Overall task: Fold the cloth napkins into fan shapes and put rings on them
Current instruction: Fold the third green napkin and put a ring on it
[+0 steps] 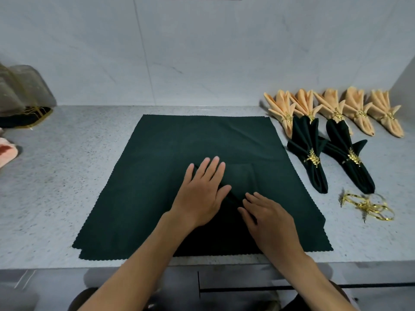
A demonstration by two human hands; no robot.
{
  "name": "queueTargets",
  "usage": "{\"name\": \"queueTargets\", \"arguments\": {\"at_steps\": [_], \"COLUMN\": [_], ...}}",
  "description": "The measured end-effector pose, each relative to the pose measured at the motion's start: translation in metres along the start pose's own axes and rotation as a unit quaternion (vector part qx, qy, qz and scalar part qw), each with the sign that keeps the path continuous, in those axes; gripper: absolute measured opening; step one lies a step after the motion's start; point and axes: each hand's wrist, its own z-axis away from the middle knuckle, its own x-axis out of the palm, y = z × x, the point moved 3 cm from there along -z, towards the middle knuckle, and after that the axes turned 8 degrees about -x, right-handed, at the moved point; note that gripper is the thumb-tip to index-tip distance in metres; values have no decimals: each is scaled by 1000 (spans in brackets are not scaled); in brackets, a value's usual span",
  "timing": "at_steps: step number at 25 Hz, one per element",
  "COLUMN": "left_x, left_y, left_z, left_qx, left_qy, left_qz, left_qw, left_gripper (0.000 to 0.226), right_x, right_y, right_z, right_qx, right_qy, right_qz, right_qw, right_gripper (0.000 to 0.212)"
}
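Speckled worktop (67, 176), green napkin (202, 135) spread centre: left hand (203, 189) flat, pressing the fold; right hand (269, 218), fingers straight, should crease each pleat evenly; rings (368, 206) near right.

A grey speckled tabletop (67, 167) fills the middle of the view, and its front edge runs across the lower part. Behind it stands a pale grey wall (202, 52) of large smooth panels, with a thin vertical seam (143, 52) left of centre. At the far right a second wall (404, 79) meets it in a corner. The light is soft and even.
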Motion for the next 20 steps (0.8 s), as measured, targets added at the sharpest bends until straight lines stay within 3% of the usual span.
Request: {"name": "queueTargets", "arguments": {"at_steps": [4,6,9,11,14,17,20], "left_x": [17,23,21,20,23,22,5], "left_y": [-5,-7,-6,-4,0,-1,-12], "left_z": [-31,-30,-29,-30,-25,-28,-14], "left_qx": [-13,-12,-39,-60,-81,-89,3], "left_qy": [-101,-105,-95,-91,-85,-92,-17], "left_qz": [-9,-13,3,14,14,33,80], "left_qw": [995,994,995,994,993,991,997], "left_gripper": [60,58,54,52,52,53,63], "right_x": [-27,-20,17,33,22,12,8], "right_y": [-9,-5,-1,11,13,11,17], "right_z": [-21,-54,-83,-76,-44,-13,-2], "right_qx": [55,64,75,73,18,-42,-54], "right_qy": [-73,-63,-138,-178,-195,-119,-11], "right_qz": [-2,-37,-8,14,-1,57,74], "right_qw": [996,995,988,981,981,990,996], "right_gripper": [33,49,68,75,102,92,62]}}
